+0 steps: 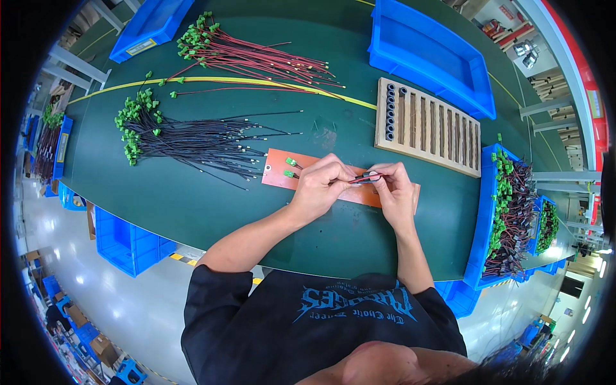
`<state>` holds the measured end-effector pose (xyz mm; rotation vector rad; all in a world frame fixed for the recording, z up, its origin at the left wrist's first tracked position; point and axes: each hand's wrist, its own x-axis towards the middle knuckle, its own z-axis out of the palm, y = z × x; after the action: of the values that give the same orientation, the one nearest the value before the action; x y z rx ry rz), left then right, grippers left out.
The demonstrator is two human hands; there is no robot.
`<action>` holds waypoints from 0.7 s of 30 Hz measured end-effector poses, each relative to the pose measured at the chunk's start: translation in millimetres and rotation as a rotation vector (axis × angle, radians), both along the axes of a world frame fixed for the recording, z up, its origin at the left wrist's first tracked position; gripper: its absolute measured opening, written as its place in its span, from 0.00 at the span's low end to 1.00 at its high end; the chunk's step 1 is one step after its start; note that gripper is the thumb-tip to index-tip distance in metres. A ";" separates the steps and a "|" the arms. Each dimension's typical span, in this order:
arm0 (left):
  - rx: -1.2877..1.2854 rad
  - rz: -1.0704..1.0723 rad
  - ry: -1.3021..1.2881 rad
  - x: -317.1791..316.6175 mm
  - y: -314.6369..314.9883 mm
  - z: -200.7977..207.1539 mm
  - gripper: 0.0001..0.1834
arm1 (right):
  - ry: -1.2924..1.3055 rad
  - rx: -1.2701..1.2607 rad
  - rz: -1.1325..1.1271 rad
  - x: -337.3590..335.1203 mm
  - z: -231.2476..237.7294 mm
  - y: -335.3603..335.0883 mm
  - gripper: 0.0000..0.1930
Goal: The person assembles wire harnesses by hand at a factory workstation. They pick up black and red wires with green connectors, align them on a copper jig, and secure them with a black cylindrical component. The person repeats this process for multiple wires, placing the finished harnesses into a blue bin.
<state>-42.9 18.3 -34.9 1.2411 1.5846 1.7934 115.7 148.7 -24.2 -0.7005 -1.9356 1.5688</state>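
1. I see my left hand (321, 185) and right hand (396, 192) pinching red-and-black wires (360, 180) at a dark part (369, 174), above the orange board (276, 168).
2. Likely step: joining these; next calls for steady alignment.

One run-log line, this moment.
left hand: pinches red-black wires | right hand: pinches same wires | orange board: beneath hands | black bundle: upper left of board

The left hand (321, 185) hides part of the orange board (364, 195) and, seemingly, one end of the wires (358, 181).
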 end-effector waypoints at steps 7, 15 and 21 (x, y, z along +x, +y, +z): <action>0.013 -0.034 -0.051 2.1 2.0 6.4 0.05 | 0.055 -0.003 0.019 4.0 -12.5 1.5 0.06; 0.018 -0.053 -0.132 -2.0 1.8 0.9 0.07 | 0.120 -0.090 0.028 1.1 -4.4 -1.2 0.06; 0.111 -0.114 -0.211 -4.6 4.1 -2.6 0.07 | 0.146 -0.141 0.027 -0.9 -3.5 -3.8 0.07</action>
<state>-47.5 22.4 -37.5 1.1238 1.2887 1.8911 114.8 145.0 -27.8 -0.6006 -1.7492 1.7363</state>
